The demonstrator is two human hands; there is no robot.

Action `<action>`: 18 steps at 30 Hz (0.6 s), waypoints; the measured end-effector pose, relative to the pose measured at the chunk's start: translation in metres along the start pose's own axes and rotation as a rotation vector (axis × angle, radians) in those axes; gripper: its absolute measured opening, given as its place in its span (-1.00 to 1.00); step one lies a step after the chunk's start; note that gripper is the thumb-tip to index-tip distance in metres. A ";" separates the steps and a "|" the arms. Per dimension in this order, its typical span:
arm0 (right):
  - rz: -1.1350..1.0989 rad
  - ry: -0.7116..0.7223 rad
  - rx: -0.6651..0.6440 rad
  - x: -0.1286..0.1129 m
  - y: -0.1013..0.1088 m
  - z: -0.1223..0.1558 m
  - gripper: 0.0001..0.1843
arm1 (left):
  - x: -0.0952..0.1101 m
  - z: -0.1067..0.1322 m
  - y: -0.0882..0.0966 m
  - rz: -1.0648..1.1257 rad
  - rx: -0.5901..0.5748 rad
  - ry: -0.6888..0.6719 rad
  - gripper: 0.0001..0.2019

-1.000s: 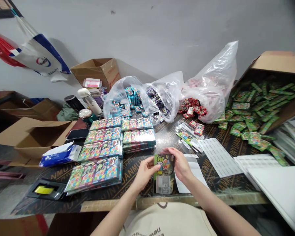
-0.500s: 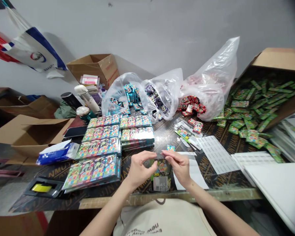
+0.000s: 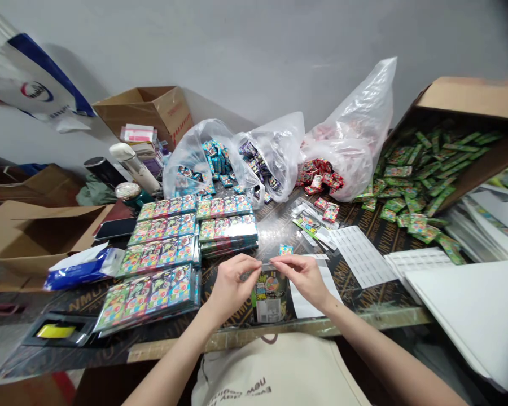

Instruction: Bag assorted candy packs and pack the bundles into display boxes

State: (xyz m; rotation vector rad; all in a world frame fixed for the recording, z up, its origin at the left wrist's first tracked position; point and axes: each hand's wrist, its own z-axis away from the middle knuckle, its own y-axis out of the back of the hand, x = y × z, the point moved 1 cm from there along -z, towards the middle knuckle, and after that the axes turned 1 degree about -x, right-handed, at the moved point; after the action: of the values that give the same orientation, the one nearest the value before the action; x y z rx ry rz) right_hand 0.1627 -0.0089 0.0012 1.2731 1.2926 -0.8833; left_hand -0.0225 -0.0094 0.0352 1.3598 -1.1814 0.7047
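My left hand [image 3: 231,285] and my right hand [image 3: 305,276] both pinch the top edge of a clear sleeve [image 3: 267,293] that holds a green card packet. The sleeve lies on the dark table near its front edge, between the two hands. A small blue packet [image 3: 285,249] lies just beyond my fingertips. Stacks of filled sleeves [image 3: 169,248] sit in rows to the left of my left hand. White sticker sheets [image 3: 362,256] lie to the right of my right hand.
Three clear plastic bags hold blue [image 3: 197,163], purple [image 3: 265,166] and red [image 3: 342,166] packets at the back. A tipped cardboard box [image 3: 461,101] spills green packets [image 3: 423,192] at right. Open boxes [image 3: 34,231], a tissue pack [image 3: 78,268] and bottles [image 3: 133,166] stand at left.
Both hands moved from the packet's sides up to the sleeve's top edge and pinch it there. The view drifted slightly to the right.
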 end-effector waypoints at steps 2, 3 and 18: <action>0.082 0.147 -0.017 0.003 0.002 0.008 -0.79 | 0.002 0.007 -0.001 -0.026 0.003 -0.062 -0.87; 0.106 0.212 -0.026 0.005 0.003 0.012 -0.76 | 0.002 0.009 -0.001 -0.018 -0.003 -0.070 -0.86; 0.035 0.131 -0.070 0.024 0.004 0.016 -0.52 | -0.011 0.009 -0.002 -0.029 0.048 0.011 -0.94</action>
State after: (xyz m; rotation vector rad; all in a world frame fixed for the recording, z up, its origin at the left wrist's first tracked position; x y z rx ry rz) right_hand 0.1725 -0.0196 -0.0238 1.3120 1.3876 -0.7336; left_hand -0.0265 -0.0153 0.0226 1.4092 -1.1405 0.7230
